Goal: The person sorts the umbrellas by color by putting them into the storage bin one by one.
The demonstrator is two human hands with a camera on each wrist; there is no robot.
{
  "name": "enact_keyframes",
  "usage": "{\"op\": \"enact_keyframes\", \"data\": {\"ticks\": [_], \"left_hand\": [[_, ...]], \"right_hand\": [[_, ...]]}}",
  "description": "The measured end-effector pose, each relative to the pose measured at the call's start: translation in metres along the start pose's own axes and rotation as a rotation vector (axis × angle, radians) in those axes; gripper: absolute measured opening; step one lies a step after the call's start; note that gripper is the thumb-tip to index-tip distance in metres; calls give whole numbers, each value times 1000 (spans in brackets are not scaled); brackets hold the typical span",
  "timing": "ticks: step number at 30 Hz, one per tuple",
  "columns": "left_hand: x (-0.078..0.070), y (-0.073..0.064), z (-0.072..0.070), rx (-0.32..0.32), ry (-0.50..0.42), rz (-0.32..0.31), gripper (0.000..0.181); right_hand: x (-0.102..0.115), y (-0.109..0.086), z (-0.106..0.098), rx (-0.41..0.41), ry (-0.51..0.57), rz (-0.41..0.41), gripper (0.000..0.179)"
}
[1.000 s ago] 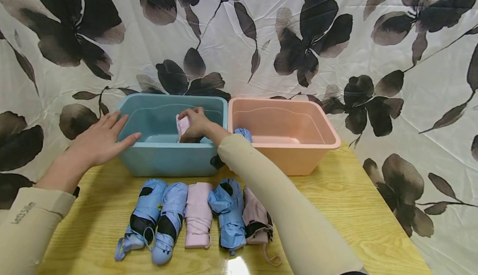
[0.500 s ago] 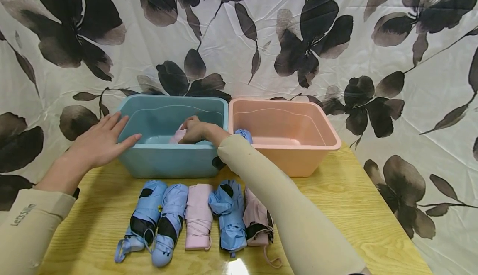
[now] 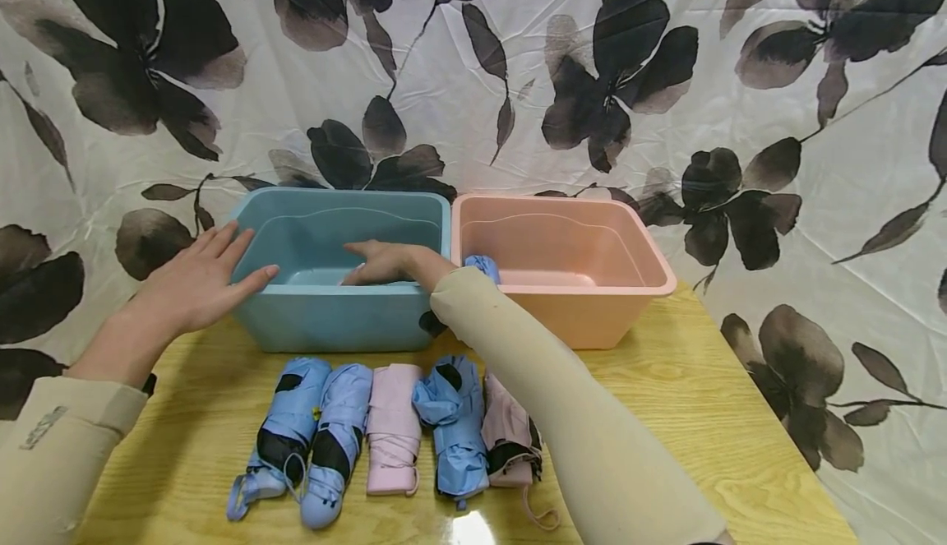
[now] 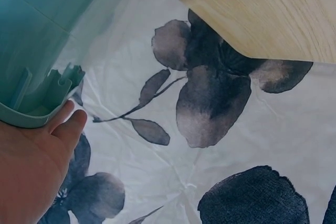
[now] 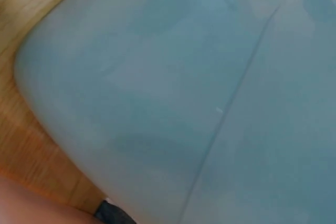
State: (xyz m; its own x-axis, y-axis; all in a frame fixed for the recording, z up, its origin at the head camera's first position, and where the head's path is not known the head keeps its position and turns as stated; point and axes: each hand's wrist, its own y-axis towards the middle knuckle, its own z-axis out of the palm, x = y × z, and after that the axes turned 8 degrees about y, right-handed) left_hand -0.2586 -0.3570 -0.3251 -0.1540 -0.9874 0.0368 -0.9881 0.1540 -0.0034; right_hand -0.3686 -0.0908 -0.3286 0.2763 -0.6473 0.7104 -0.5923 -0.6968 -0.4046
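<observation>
My right hand (image 3: 388,262) reaches down inside the blue plastic bin (image 3: 333,321), its fingers spread apart with no umbrella visible between them. Whatever lies beneath it is hidden by the bin's front wall. In the right wrist view the bluish bin wall (image 5: 136,98) fills most of the picture. My left hand (image 3: 194,282) rests with straight fingers against the bin's left side; the left wrist view shows that hand (image 4: 31,166) beside the bin's rim (image 4: 31,120).
Folded umbrellas lie in a row on the wooden table (image 3: 629,430): two blue ones (image 3: 292,413) (image 3: 336,438), a pink one (image 3: 394,426), another blue (image 3: 457,430), another pink (image 3: 509,438). Right of the blue bin, an orange bin (image 3: 577,315) holds a blue bundle (image 3: 482,266). Behind hangs floral cloth (image 3: 510,60).
My right hand has lowered into the blue bin with a pink folded umbrella, then spread its fingers; the umbrella has gone from sight. The left hand has stayed in place.
</observation>
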Motion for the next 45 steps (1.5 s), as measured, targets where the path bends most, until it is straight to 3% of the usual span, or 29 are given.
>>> {"op": "enact_keyframes", "data": {"ticks": [5,10,15,21,25,36,41,45], "left_hand": [[0,-1,2,-3,1,-2,97],[-1,-1,4,2,-4,-4,97],[0,-2,3,3,-7,5,96],[4,-4,3,-13,-9,14,95],[6,-3,3,-14,-11,22,93],[1,-1,3,-10,-18,39,93],[1,0,4,-15,-28,37,95],[2,0,4,-18,-32,35,96]], "right_hand": [[-1,-1,2,-54,130,-71,86],[-2,-10,4,-199,272,-173,76],[-3,-31,6,-304,472,-307,64],[-8,-67,9,-394,596,-459,56],[-15,-96,11,-461,618,-534,54],[-57,-168,28,-715,484,-650,50],[-87,-192,45,-756,501,-684,49],[-112,-208,58,-762,516,-643,50]]}}
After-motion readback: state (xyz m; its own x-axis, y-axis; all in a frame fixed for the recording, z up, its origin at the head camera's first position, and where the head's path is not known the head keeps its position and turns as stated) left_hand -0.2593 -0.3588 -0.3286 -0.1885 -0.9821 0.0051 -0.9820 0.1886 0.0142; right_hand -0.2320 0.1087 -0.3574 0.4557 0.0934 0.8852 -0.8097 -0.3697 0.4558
